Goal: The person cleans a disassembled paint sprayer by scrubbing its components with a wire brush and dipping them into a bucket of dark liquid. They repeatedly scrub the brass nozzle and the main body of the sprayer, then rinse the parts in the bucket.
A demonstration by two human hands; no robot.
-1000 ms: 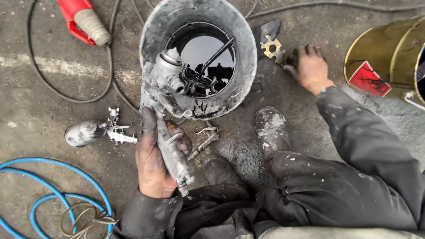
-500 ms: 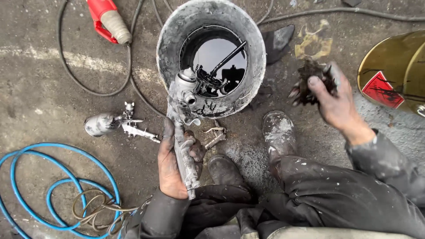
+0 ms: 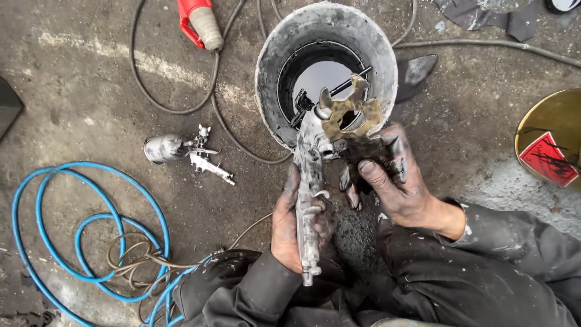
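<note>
Left hand [image 3: 296, 227] grips a paint-crusted grey metal spray gun [image 3: 310, 188] by its handle. Right hand [image 3: 393, 175], just beside, pinches a flat brass-coloured multi-wrench [image 3: 351, 112] against the gun's nozzle — fitting it looks underway, and turning calls for a firm seat.

Bucket [image 3: 270, 91] sits at 12 o'clock, second spray gun [image 3: 181, 152] on the floor [image 3: 78, 97] at 9, hose coil [image 3: 85, 242] at 7.

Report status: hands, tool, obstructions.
Left hand grips spray gun. Right hand holds flat wrench at its head. Bucket directly behind.
</note>
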